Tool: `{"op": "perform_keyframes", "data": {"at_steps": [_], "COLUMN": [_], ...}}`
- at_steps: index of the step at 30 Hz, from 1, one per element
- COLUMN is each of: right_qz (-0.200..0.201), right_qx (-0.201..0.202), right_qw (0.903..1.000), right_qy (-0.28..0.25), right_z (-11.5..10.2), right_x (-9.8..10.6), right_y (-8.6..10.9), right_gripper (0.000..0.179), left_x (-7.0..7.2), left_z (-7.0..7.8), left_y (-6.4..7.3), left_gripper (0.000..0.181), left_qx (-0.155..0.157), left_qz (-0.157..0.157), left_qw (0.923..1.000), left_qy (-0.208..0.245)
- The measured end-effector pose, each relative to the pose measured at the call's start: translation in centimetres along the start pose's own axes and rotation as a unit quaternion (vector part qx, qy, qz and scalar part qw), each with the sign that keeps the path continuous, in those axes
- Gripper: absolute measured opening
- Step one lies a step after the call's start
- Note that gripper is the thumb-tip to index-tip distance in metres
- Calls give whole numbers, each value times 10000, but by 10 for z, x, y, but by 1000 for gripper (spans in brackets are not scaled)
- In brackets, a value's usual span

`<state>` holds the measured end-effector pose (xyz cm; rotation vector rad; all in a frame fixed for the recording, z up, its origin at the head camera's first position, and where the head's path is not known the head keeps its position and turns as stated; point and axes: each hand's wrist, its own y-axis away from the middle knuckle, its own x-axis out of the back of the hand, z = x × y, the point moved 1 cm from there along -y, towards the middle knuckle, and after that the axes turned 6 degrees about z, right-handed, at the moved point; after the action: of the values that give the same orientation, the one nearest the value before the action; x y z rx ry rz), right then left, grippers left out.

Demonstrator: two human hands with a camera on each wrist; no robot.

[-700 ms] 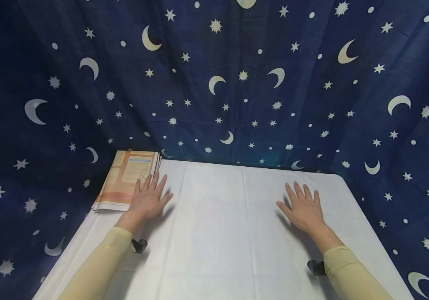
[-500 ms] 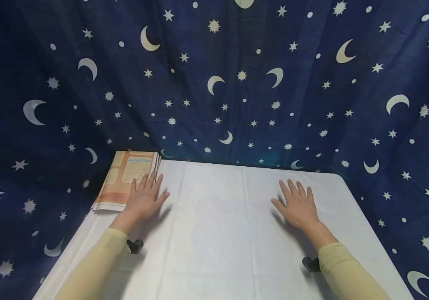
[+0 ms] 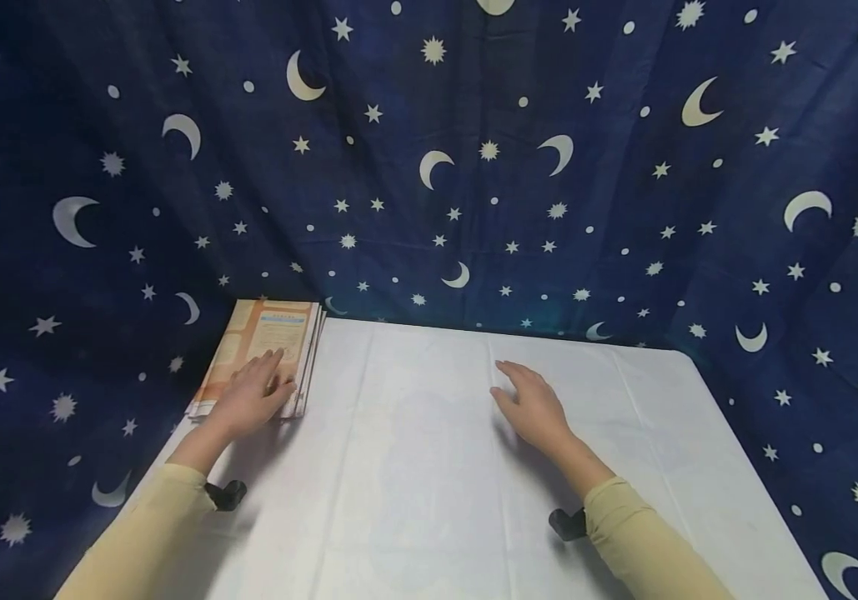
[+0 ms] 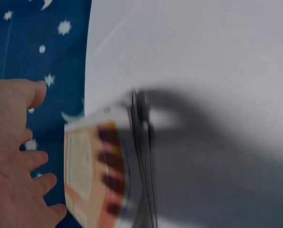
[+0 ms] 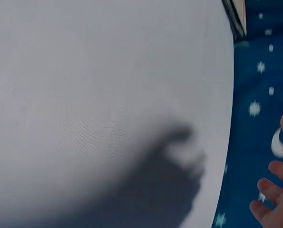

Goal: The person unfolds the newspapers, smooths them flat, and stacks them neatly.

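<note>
A small stack of thin booklets (image 3: pixel 267 329) with an orange-and-cream printed cover lies at the table's far left corner. My left hand (image 3: pixel 244 400) hovers over the stack's near part, fingers loosely bent and thumb apart, holding nothing. In the left wrist view, the booklets (image 4: pixel 91 166) show their layered edges, and finger shadows fall across the cover beside the hand (image 4: pixel 17 161). Over the table's middle right, my right hand (image 3: pixel 537 408) is raised with relaxed fingers and nothing in it. Only its fingers (image 5: pixel 272 190) show in the right wrist view.
A white cloth covers the table (image 3: pixel 413 467), with fold creases running across it. Behind and at both sides hangs a dark blue curtain (image 3: pixel 398 167) printed with moons and stars. A black wrist camera (image 3: pixel 226 495) sits under the left sleeve, another (image 3: pixel 568 525) under the right.
My left hand has shifted left, further over the booklets, with its fingers more bent. My right hand has moved left toward the table's middle and its fingers have drawn together.
</note>
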<state>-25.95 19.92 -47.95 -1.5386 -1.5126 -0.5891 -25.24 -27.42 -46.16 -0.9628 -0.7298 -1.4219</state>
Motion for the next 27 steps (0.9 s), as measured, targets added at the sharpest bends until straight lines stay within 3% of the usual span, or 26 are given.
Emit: {"op": "perform_keyframes", "data": {"at_steps": [6, 13, 23, 27], "right_qz": [-391, -774, -1344, -1612], "right_qx": [-403, -440, -914, -1204], "right_qw": [9940, 9756, 9261, 8999], "right_qy": [-939, -2008, -3405, -3869], "right_z": [-44, -93, -149, -168], "right_x": [-29, -58, -95, -110], "right_y": [-7, -14, -18, -16], "right_gripper": [50, 48, 41, 42], "left_x": [19, 31, 35, 33], "left_z": [-25, -49, -68, -71], "left_y": [4, 3, -1, -3], "left_gripper": [77, 76, 78, 75], "left_qx": [471, 1055, 1554, 1783], "left_qz": [136, 54, -118, -84], "left_qw": [9987, 9935, 9857, 9815], "left_qy": [143, 432, 641, 685]}}
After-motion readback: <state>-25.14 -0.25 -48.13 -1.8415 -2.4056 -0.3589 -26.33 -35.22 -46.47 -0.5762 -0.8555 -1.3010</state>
